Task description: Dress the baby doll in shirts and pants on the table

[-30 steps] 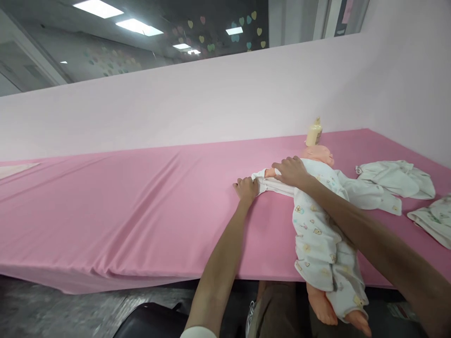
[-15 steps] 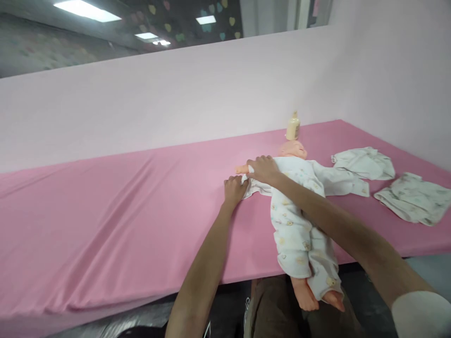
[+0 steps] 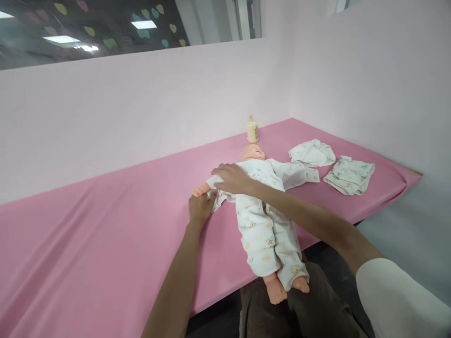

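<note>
A baby doll (image 3: pixel 262 220) in a white printed sleepsuit lies on its back on the pink-covered table (image 3: pixel 105 234), its feet past the near edge. My left hand (image 3: pixel 200 208) pinches the cuff of the doll's sleeve beside the doll's bare hand (image 3: pixel 198 191). My right hand (image 3: pixel 230 178) reaches across and lies on that same sleeve near the shoulder, fingers curled on the cloth.
A cream bottle (image 3: pixel 252 129) stands by the back wall behind the doll's head. Two folded white garments (image 3: pixel 312 153) (image 3: pixel 349 174) lie to the right near the table's corner. Pale pink walls close the back and right sides. My knees show below the table edge.
The doll's hand has come further out of the sleeve cuff while both hands stay on that sleeve. The view has swung leftward, so doll and garments sit further left in the picture.
</note>
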The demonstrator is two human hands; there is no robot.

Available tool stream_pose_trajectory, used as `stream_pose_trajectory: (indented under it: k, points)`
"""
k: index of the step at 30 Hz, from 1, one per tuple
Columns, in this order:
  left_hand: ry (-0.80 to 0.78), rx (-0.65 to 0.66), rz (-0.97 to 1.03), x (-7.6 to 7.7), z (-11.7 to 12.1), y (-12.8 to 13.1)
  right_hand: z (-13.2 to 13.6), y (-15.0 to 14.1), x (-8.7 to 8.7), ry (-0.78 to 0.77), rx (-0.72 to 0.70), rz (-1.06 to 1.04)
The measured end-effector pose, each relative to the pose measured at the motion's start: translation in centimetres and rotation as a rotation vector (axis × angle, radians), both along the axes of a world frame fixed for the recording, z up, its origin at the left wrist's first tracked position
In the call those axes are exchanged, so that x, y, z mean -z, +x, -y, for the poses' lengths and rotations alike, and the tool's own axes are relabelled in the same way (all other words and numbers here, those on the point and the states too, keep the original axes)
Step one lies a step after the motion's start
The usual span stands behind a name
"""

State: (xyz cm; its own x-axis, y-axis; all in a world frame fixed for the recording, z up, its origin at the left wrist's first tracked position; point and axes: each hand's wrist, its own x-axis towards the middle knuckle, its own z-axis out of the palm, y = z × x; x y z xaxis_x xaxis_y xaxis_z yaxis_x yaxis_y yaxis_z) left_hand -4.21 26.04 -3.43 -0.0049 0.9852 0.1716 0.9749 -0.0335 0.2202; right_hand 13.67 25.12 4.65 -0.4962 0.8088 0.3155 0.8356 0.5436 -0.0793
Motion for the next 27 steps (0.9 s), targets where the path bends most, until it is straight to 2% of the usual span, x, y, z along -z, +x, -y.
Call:
stream_pose_trajectory:
  k: [3, 5, 8, 10, 13, 15, 17, 19, 22, 25, 27]
  points:
    - [-0.018, -0.059, -0.074, -0.6, 0.7, -0.1, 1.2, 5.3, 0.4, 0.044, 0.215, -0.180]
    - [-0.104, -0.136, -0.063, -1.7, 1.5, -0.3, 2.1, 10.0, 1.3, 0.046, 0.365, -0.223]
    - [-0.271, -0.258, -0.035, -4.2, 3.3, -0.3, 3.5, 16.9, 3.0, -0.009, 0.730, -0.249]
    - [-0.339, -0.289, -0.044, -6.2, 4.9, 0.3, 4.4, 20.2, 4.3, -0.061, 0.922, -0.215]
    - [-0.272, -0.300, -0.132, -9.1, 7.4, 2.6, 5.4, 22.6, 5.9, -0.170, 1.006, -0.183]
    - [-0.131, -0.196, -0.120, -10.6, 8.7, 5.0, 5.6, 22.8, 6.4, -0.222, 1.005, -0.186]
    - [-0.011, -0.010, -0.061, -11.5, 9.1, 8.0, 5.6, 22.6, 6.5, -0.243, 1.010, -0.194]
    - [0.053, 0.219, -0.021, -11.6, 8.5, 11.1, 5.5, 22.5, 6.5, -0.242, 1.025, -0.200]
    - [0.041, 0.537, -0.052, -10.8, 6.0, 15.3, 5.5, 22.6, 6.5, -0.235, 1.035, -0.199]
    - [0.002, 0.664, -0.207, -9.6, 2.9, 18.9, 5.4, 22.9, 6.7, -0.229, 1.036, -0.204]
    - [-0.034, 0.687, -0.337, -9.0, 1.1, 20.9, 5.3, 23.1, 6.9, -0.237, 1.038, -0.203]
